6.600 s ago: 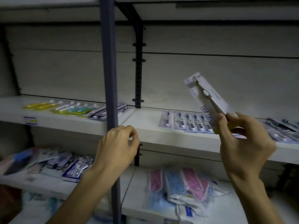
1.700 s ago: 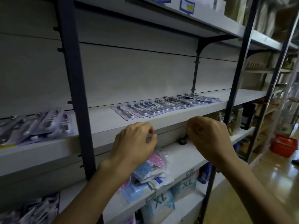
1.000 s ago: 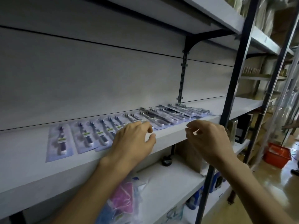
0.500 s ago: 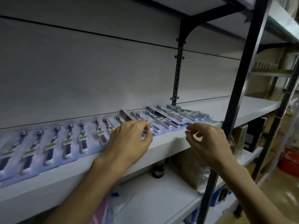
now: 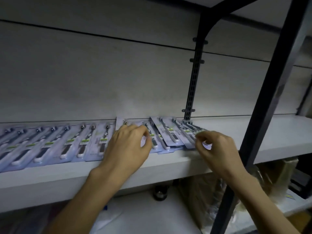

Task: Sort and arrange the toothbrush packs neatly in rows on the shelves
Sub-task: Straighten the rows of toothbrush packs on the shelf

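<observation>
Shelf (image 5: 168, 168) | toothbrush packs (image 5: 70, 142) rowed | left hand (image 5: 128, 146) curled atop them | right hand (image 5: 217, 151) pinching end pack (image 5: 189, 137)

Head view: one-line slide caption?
Left hand rests on overlapping toothbrush packs while right hand pinches the rightmost pack on the shelf.

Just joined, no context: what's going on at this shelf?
A person is tidying a row of toothbrush packs lying flat on a white shelf. The left hand rests on packs mid-row, while the right hand pinches the near edge of a pack at the row's right end. There the packs overlap crookedly; those to the left lie evenly.
</observation>
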`<state>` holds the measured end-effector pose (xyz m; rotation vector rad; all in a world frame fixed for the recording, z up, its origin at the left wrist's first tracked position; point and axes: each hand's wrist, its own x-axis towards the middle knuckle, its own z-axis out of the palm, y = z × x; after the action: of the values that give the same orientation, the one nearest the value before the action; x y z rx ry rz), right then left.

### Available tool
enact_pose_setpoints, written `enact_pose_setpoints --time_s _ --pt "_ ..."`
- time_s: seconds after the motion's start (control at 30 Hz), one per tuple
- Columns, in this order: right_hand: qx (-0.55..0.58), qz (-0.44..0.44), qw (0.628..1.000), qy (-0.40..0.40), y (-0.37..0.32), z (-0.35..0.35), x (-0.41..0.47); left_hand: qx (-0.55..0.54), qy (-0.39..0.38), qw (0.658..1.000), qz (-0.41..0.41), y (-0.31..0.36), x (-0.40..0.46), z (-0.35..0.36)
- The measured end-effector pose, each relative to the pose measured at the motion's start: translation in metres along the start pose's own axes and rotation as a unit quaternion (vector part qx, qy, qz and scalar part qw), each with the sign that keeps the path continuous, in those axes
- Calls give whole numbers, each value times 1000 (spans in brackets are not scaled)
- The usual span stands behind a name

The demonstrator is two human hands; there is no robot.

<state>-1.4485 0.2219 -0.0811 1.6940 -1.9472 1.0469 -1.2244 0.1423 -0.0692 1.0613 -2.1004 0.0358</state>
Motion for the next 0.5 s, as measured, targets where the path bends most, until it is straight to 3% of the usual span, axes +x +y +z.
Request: enact_pose_setpoints --time_s 0.5 --pt "-36 35 990 -131 46 23 50 -28 -97 995 10 29 30 60"
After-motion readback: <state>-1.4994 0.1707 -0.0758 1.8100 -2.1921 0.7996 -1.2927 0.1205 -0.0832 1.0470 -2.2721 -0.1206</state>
